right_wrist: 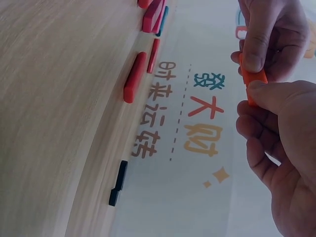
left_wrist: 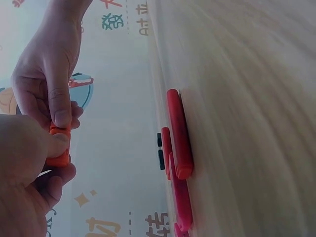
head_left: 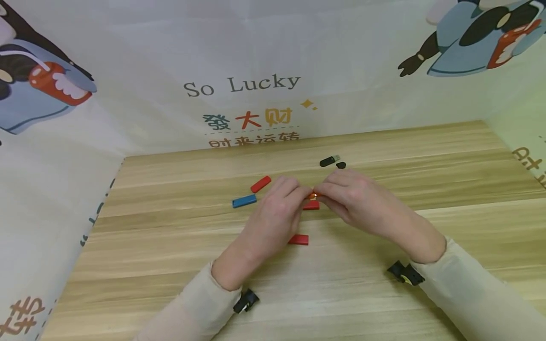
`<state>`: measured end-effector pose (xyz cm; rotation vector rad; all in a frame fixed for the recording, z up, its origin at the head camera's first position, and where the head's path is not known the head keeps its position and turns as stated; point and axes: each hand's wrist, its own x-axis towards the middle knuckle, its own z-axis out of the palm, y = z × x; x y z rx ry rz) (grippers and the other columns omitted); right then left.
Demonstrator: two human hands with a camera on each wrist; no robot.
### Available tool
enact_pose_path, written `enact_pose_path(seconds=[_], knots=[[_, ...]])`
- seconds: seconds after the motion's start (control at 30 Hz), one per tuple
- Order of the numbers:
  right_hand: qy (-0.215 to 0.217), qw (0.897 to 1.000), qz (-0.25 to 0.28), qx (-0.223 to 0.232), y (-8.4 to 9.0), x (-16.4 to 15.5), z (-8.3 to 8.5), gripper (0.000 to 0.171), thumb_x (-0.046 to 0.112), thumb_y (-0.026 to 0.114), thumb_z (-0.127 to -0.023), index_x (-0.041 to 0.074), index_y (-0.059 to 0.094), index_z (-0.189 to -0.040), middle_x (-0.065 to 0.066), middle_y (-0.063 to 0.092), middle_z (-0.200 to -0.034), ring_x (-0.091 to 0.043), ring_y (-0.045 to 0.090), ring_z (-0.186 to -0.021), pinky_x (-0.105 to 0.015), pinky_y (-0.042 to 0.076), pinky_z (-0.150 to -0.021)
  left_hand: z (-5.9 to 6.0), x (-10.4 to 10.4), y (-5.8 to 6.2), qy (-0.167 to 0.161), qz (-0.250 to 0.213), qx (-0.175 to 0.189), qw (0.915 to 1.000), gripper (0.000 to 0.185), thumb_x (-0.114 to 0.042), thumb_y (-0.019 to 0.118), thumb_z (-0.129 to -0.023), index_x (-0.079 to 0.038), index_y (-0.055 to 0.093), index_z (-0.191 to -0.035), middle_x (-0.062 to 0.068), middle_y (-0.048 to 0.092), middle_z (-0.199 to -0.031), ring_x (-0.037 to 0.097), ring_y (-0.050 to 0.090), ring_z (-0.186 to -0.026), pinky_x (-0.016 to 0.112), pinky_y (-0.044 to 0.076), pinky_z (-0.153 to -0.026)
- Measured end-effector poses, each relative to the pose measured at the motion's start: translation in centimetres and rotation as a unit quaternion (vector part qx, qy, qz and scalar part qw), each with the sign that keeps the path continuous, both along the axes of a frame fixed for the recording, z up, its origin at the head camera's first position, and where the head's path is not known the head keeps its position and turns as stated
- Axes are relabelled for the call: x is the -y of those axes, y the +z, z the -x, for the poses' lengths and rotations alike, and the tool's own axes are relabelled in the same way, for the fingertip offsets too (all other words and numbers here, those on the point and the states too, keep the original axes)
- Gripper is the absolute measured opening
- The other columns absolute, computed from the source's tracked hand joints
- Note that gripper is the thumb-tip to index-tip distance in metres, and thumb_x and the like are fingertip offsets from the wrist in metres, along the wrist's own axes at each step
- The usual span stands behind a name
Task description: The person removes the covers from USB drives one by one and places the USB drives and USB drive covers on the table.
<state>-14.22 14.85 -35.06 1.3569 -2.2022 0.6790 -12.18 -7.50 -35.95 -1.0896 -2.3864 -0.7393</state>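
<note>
In the head view both hands meet above the middle of the table over a small orange USB stick [head_left: 313,195]. My left hand [head_left: 275,210] pinches one end of it between thumb and fingers. The other end is pinched by my right hand [head_left: 358,201]. Both wrist views show the orange stick [right_wrist: 254,81] raised off the tabletop, thumbs lying along it and fingertips covering much of it. Just under the hands lies a red stick [head_left: 311,205]. Another red stick [head_left: 300,239] is nearer me, partly hidden by the left hand.
Left of the hands lie a third red stick [head_left: 260,184] and a blue stick [head_left: 244,201]. Beyond the right hand is a black USB stick [head_left: 327,162] with its metal plug bare, a black cap [head_left: 341,165] beside it. A printed white sheet [head_left: 170,109] surrounds the wooden table [head_left: 141,265].
</note>
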Motion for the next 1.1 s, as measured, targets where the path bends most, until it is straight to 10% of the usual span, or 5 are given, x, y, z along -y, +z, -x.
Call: enact_pose_path(seconds=[1.1], knots=[[-0.026, 1.0, -0.006, 0.0, 0.23, -0.45, 0.61, 0.022, -0.001, 0.087, -0.084, 0.001, 0.076, -0.103, -0.006, 0.075, -0.096, -0.021, 0.071, -0.082, -0.039, 0.06, -0.073, 0.35, 0.6, 0.3, 0.026, -0.006, 0.008, 0.9996, 0.014, 0.001, 0.072, -0.099, 0.001, 0.073, -0.113, 0.009, 0.067, -0.107, 0.024, 0.06, -0.101, 0.03, 0.056, -0.09]])
